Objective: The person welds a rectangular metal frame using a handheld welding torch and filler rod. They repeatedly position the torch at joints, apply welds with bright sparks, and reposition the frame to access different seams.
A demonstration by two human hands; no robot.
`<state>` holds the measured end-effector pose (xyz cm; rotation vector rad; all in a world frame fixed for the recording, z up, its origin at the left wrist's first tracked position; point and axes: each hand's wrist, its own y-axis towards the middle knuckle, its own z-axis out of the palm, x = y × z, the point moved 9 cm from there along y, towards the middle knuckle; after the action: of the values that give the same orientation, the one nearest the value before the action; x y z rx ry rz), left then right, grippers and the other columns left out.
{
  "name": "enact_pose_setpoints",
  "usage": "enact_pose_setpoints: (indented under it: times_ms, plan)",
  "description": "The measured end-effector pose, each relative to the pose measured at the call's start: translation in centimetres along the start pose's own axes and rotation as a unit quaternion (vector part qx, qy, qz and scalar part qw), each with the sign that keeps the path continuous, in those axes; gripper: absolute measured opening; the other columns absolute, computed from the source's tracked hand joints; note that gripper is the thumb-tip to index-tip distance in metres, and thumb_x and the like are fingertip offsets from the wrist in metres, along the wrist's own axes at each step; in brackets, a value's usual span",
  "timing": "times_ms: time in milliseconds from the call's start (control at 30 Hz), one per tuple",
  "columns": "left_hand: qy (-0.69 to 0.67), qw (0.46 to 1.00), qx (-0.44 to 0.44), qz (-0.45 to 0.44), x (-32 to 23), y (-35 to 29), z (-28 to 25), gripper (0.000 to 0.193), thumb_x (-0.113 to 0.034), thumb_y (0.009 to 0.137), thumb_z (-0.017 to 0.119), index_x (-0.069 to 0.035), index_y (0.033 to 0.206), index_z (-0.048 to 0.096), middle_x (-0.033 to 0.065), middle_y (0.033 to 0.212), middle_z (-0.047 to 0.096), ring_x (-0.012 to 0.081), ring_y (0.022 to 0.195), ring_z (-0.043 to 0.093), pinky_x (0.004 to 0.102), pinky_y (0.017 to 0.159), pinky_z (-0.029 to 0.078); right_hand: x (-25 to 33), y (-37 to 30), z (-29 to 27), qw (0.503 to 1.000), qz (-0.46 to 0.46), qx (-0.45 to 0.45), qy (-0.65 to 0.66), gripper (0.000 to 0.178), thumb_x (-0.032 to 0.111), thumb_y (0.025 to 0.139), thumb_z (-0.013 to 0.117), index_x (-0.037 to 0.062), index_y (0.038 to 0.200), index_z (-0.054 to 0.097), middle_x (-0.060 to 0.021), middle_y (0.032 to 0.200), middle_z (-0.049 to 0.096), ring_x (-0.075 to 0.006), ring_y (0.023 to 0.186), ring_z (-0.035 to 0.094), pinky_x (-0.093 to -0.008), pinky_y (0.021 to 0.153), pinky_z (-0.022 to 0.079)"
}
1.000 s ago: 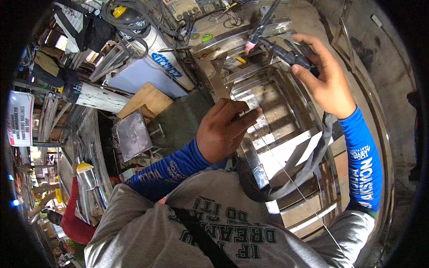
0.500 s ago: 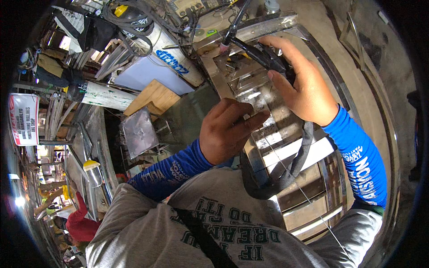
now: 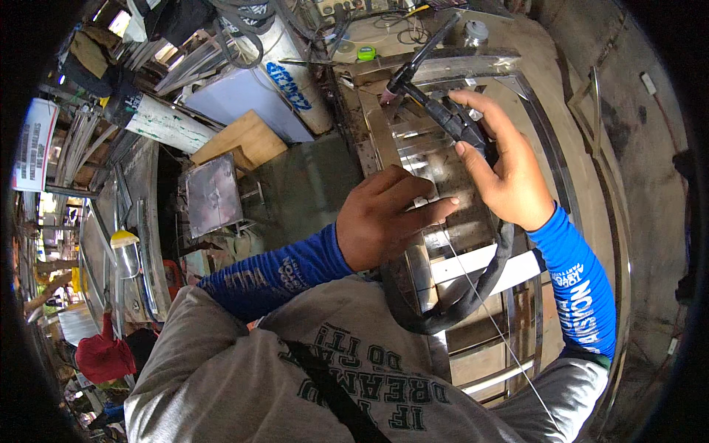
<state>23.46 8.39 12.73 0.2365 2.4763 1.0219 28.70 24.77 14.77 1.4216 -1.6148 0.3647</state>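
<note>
My right hand (image 3: 517, 173) is closed around the black handle of a TIG welding torch (image 3: 437, 111). The torch's pinkish nozzle sits at the far left corner of a shiny metal frame (image 3: 382, 140) with several crossbars. From the handle, a thick black sleeved cable (image 3: 484, 288) loops down toward my body. My left hand (image 3: 380, 214), fingers bent, pinches a thin metal filler rod (image 3: 496, 316) left of the torch hand. The rod's long end runs back toward my right sleeve; its front end is hard to make out. Both forearms wear blue sleeves.
A green tape measure (image 3: 366, 53) and a lidded jar (image 3: 475, 32) stand on the worktop beyond the frame. Gas cylinders (image 3: 173, 134), a plywood piece (image 3: 247, 140) and a square metal plate (image 3: 213, 196) are at left. Far left, a person in red (image 3: 103, 356) is partly visible.
The view has shifted, so the worktop's far side shows more. Both hands keep their holds on the torch and the rod, with little movement relative to the frame.
</note>
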Motion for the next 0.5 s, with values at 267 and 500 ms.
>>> enact_pose_setpoints:
  times_ms: [267,500]
  plan:
    - [-0.001,1.000,-0.016,0.006,0.3,0.1,-0.1,0.052,-0.010,0.070,0.088,-0.020,0.121,0.082,0.0062,0.106,0.067,0.0254,0.086,0.066,0.0368,0.073,0.058,0.8,0.3,-0.1,1.000,0.004,-0.003,-0.030,0.057,-0.007,0.100,0.064,0.0038,0.155,0.052,-0.0200,0.145,0.065,-0.0260,0.137,0.063,-0.0364,0.114,0.046]
    - [0.054,0.998,0.003,0.015,1.1,-0.2,0.6,0.059,-0.012,0.069,0.083,-0.026,0.126,0.081,0.0031,0.107,0.067,0.0245,0.093,0.068,0.0378,0.073,0.061,0.9,0.4,0.2,0.994,-0.042,-0.021,-0.099,0.057,-0.004,0.100,0.065,0.0081,0.155,0.054,-0.0188,0.145,0.067,-0.0289,0.136,0.065,-0.0381,0.113,0.049]
